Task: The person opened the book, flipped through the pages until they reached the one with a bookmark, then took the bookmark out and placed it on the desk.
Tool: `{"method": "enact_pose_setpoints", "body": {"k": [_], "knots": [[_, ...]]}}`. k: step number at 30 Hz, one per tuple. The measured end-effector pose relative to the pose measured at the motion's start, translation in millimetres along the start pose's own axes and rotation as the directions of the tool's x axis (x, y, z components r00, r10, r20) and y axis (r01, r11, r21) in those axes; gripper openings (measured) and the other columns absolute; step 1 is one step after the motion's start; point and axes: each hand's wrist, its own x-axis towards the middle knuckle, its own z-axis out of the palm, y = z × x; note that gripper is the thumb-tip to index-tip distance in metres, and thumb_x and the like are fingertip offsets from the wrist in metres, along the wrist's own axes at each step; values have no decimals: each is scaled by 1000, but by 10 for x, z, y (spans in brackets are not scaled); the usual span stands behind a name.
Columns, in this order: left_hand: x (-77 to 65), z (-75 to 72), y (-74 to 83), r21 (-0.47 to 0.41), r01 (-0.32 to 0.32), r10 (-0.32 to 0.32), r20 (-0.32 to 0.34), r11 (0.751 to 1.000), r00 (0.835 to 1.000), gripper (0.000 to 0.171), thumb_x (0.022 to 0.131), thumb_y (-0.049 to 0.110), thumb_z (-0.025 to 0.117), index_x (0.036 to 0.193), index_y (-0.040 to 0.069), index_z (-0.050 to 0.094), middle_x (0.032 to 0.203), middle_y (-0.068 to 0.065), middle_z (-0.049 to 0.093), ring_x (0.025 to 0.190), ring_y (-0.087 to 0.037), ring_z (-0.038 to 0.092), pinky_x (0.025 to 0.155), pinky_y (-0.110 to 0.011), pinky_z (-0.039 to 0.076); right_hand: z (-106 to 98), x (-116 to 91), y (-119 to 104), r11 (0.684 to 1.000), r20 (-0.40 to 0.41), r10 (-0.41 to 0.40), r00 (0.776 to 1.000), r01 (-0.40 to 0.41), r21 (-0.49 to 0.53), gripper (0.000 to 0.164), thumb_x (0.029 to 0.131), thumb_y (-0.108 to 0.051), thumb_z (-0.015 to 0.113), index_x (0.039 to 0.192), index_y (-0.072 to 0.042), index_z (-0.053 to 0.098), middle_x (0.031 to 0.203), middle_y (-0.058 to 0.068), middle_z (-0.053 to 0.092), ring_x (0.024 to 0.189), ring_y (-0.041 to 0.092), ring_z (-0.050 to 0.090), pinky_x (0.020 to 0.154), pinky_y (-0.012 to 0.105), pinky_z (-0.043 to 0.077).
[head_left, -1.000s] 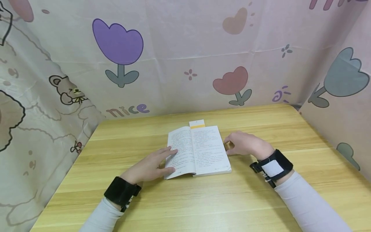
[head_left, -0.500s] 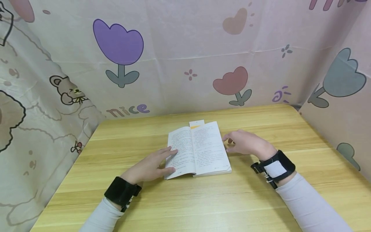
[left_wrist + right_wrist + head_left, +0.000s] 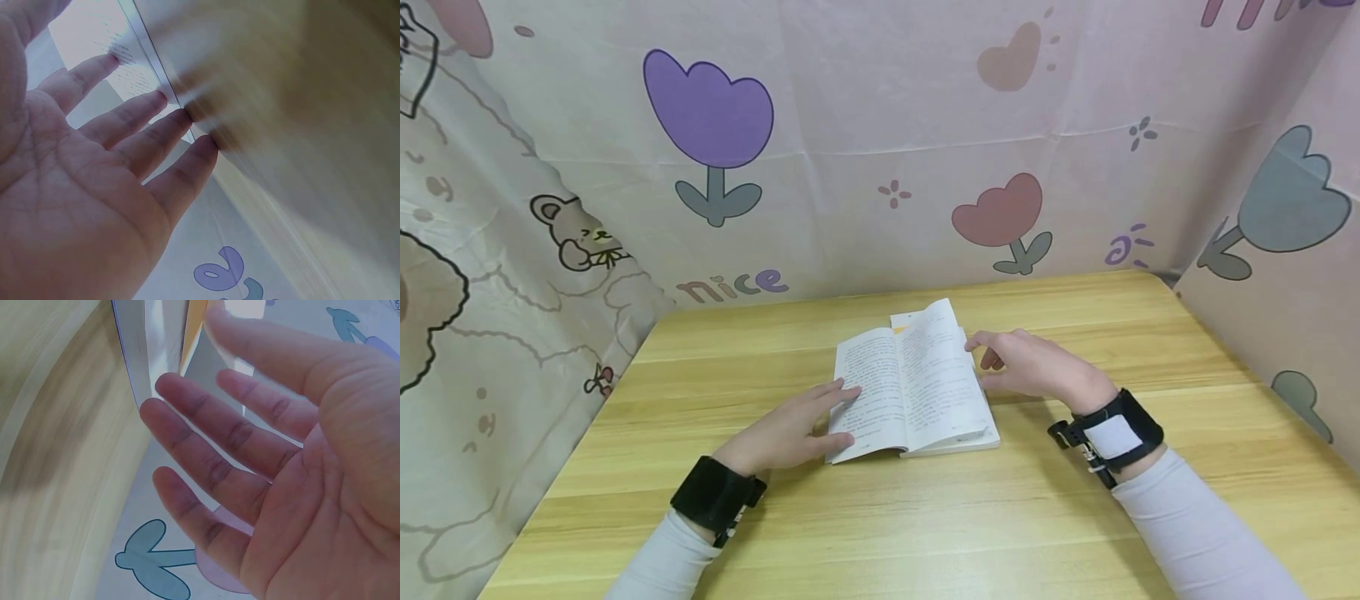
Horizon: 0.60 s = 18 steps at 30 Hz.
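Note:
A book [image 3: 868, 375] lies spread flat on the wooden table, both printed pages facing up. Its right-hand leaf [image 3: 936, 367] is lifted and bowed, the far corner raised above the pages beneath. My left hand [image 3: 790, 429] rests at the left page's outer edge, fingers extended and apart; the left wrist view shows the fingertips along the book's edge. My right hand [image 3: 1037, 367] is at the book's right side, index fingertip right at the lifted leaf's edge and thumb lower, apart from it. In the right wrist view the fingers [image 3: 187, 440] are loosely bent.
A white card [image 3: 902, 319] with a yellow-orange band sticks out past the book's far edge. The wooden table [image 3: 775, 533] extends all around the book. Patterned cloth [image 3: 850, 100] hangs behind the table and along both sides. Each wrist wears a black strap.
The right leaf has risen from lying flat, its far corner curling up and leftward over the white card. My right hand has shifted slightly up and left. The left hand has stayed put.

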Motion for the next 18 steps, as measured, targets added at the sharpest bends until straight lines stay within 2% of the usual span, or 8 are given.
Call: {"method": "enact_pose_setpoints", "body": {"k": [5, 10, 18], "knots": [[3, 7, -4, -3, 5, -5, 2, 1000, 1000, 70, 91, 47, 61, 152, 24, 35, 154, -11, 27, 137, -29, 27, 106, -50, 28, 7, 18, 6, 998, -19, -31, 999, 32, 48, 55, 85, -35, 71, 132, -12, 53, 96, 2, 69, 90, 16, 64, 79, 37, 52], [4, 14, -13, 1, 11, -11, 6, 1000, 1000, 70, 91, 48, 60, 152, 25, 35, 154, -10, 26, 138, -28, 26, 107, -50, 28, 17, 47, -2, 995, -34, -76, 996, 78, 61, 51, 88, -28, 68, 133, -9, 52, 93, -2, 68, 89, 12, 63, 80, 35, 51], [2, 8, -15, -4, 12, -12, 11, 1000, 1000, 70, 91, 48, 60, 152, 25, 34, 155, -9, 26, 138, -27, 26, 107, -49, 28, 30, 78, -60, 992, -31, -93, 995, 95, 87, 51, 90, -26, 66, 134, -6, 51, 101, 5, 67, 93, 15, 62, 84, 36, 51]]}}
